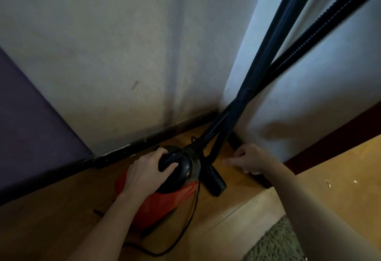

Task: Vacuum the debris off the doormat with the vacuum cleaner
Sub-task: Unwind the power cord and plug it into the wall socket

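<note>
A grey-green doormat (276, 242) is lying at the near right edge of the wooden floor (237, 219), and a few pale specks (355, 181) are sitting on the boards farther right. Both bare forearms are reaching forward from below. The left hand (144, 173) is curling over and gripping the black handle (167, 160) on top of the vacuum cleaner (165, 201), a red canister with a black domed lid that is standing on the floor in the corner, well apart from the doormat. A black cord (192, 215) is trailing from it toward the viewer. The right hand (250, 161), blurred, is hovering near the skirting, fingers loosely curled and holding nothing. Between the hands the floor nozzle (215, 182) is resting on the boards. Its wand (268, 54) is leaning up into the wall corner, and the ribbed hose (329, 21) is crossing it.
</note>
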